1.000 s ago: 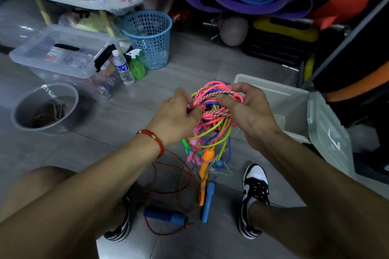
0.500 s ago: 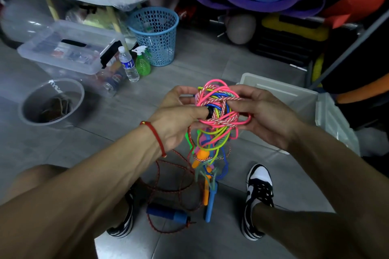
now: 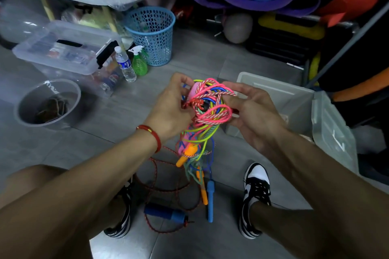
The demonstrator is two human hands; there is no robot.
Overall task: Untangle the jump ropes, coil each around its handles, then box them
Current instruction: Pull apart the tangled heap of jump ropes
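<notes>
Head view. Knotted bundle of pink, blue, yellow-green and braided cord jump ropes: hanging between the knees, handles dangling near the floor. Left hand and right hand: fingers pinching opposite sides, likely prising loops apart. Pale open plastic storage box: waiting beside the right hand.

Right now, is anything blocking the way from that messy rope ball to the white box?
Nothing visible does. Both hands hold the tangle of jump ropes in the air, and the open white box sits on the floor just behind the right hand. The ropes are still knotted, though.
</notes>
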